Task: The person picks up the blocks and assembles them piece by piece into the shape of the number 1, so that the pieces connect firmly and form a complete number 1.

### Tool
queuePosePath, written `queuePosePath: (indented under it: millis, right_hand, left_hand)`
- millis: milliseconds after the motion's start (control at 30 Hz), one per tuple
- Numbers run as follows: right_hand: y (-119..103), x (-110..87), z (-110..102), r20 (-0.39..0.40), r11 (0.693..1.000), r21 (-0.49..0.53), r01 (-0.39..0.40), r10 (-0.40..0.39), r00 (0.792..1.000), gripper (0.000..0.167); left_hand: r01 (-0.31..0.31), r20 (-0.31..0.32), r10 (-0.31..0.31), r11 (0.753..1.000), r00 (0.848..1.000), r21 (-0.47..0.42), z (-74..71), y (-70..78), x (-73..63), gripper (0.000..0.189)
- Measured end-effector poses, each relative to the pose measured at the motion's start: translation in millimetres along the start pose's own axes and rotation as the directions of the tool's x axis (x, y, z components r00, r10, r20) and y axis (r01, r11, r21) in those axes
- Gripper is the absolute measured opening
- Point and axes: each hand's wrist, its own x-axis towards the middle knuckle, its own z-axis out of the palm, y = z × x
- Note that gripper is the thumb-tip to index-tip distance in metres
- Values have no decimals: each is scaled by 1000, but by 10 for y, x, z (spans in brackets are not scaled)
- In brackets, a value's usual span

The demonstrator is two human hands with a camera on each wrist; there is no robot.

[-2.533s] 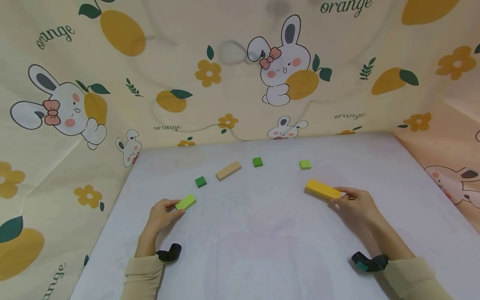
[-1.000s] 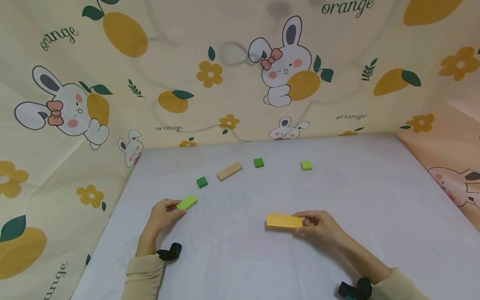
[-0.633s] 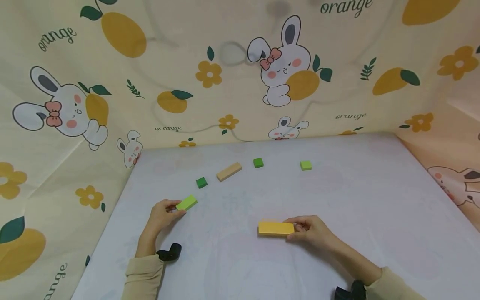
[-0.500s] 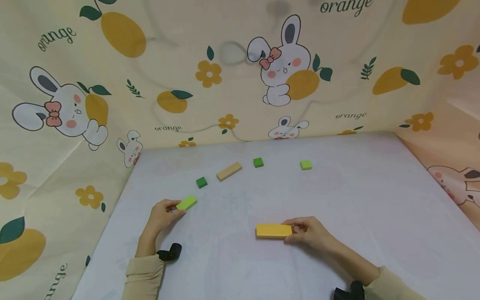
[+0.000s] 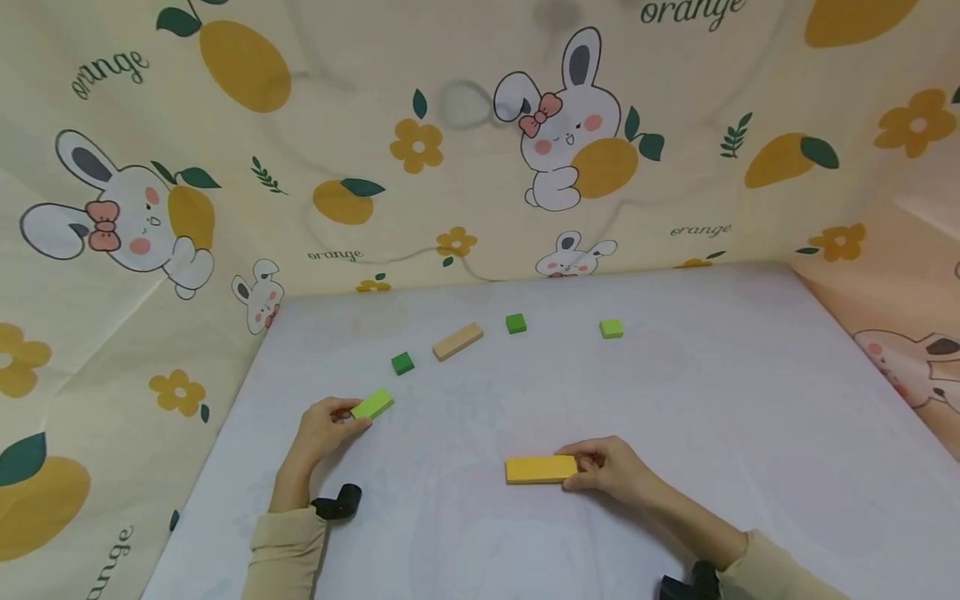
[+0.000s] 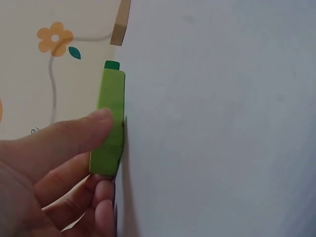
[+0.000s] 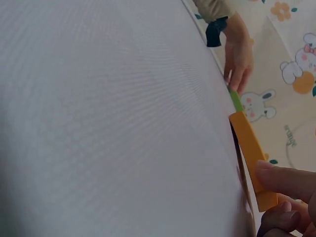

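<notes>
My left hand (image 5: 326, 432) pinches a light green rectangular block (image 5: 372, 404) between thumb and fingers at the left of the table. In the left wrist view the thumb lies across the face of that block (image 6: 111, 118). Right of the table's middle, my right hand (image 5: 609, 471) pinches the right end of a long yellow block (image 5: 534, 469). The right wrist view shows the thumb on this yellow block (image 7: 249, 155), with a dark shadow under it. Whether either block touches the table, I cannot tell.
Beyond the hands, a dark green block (image 5: 402, 363), a plain wooden block (image 5: 458, 342), a second dark green block (image 5: 516, 323) and a small light green block (image 5: 611, 328) lie spread on the white table (image 5: 720, 400). A printed cloth (image 5: 480, 167) stands around the back and sides.
The right hand has carried the yellow block leftward and nearer to me, turning it from slanted to nearly level across the view. The left hand and its light green block stay in place.
</notes>
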Motion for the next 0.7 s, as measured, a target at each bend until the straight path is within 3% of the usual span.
queuePosePath:
  millis: [433,567,700]
  right_hand:
    - [-34,9,24,-9,993,-113,-37,36,999,40]
    - [-49,4,16,-5,993,-114,-35,35,999,39]
    - [-54,-3,20,-2,993,-113,-42,42,999,39]
  left_hand:
    - [-7,69,7,1000,998,0,-38,-99,78,47]
    - [-53,116,51,999,992,14,-84,-128,127,50]
    - [-146,210,141,989,968,6,-190,-145,191,56]
